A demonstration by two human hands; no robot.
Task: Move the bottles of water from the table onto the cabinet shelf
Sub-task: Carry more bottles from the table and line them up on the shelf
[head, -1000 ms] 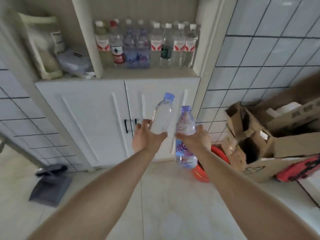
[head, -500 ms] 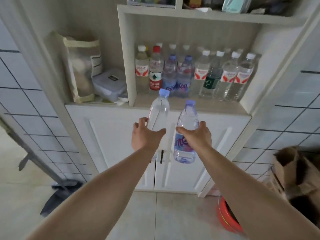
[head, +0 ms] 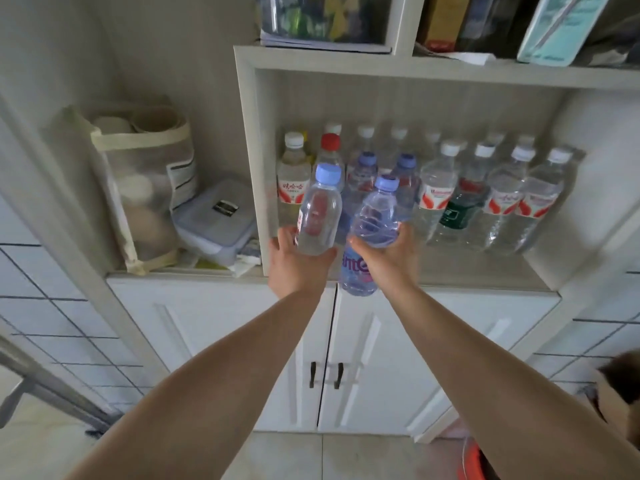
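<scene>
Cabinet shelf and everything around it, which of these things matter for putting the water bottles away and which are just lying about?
Part of the job:
left hand holding the red-label bottle
right hand holding the purple-label bottle
cabinet shelf
shelved bottles

Just lying about:
mesh bag
plastic food box
books above
orange basin

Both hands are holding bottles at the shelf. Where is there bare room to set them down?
The bare strip of shelf board runs along the front edge, before the white-capped bottles on the right. Behind it the bottle rows are packed. The left hand and right hand hover at the crowded left end.
</scene>
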